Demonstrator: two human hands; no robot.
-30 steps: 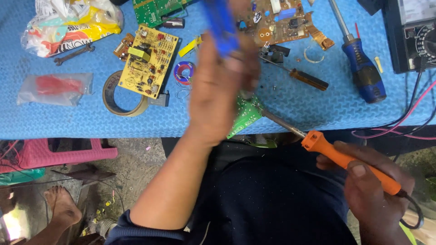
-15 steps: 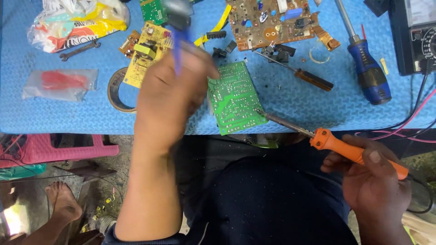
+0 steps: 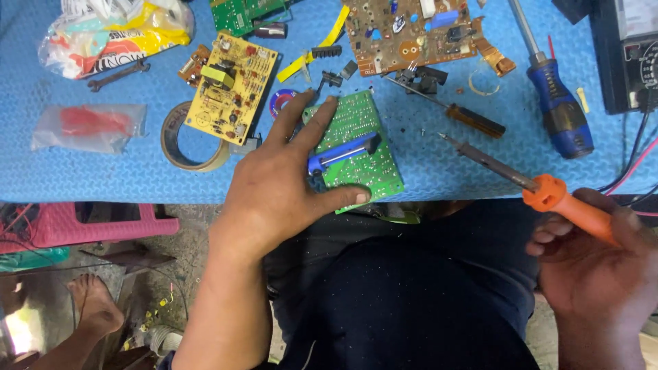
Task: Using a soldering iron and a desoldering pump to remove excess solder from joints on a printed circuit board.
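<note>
A blue textured mat (image 3: 103,175) covers the tabletop, its near edge running across the view above a dirty floor and a pink stool (image 3: 82,223) at the left. At the far left lie a crumpled printed bag (image 3: 113,34), a small spanner (image 3: 118,74), and a clear packet with something red inside (image 3: 86,127). Right of these, a roll of brown tape (image 3: 184,147) sits partly under a yellow circuit board (image 3: 231,88).

The left hand (image 3: 281,185) rests on the green circuit board (image 3: 363,161) at the mat's near edge, fingers spread, thumb pressed to the board's near corner, pinning a blue-handled tool (image 3: 343,152) against it. Farther off is a brown circuit board (image 3: 411,31). To the right lie a brown-handled screwdriver (image 3: 456,113) and a larger blue-handled screwdriver (image 3: 558,109), with a black meter (image 3: 627,55) at the far right corner.

The right hand (image 3: 603,274) is closed around an orange soldering iron (image 3: 562,202), held near the lap, its tip pointing left over the mat, apart from the green board.
</note>
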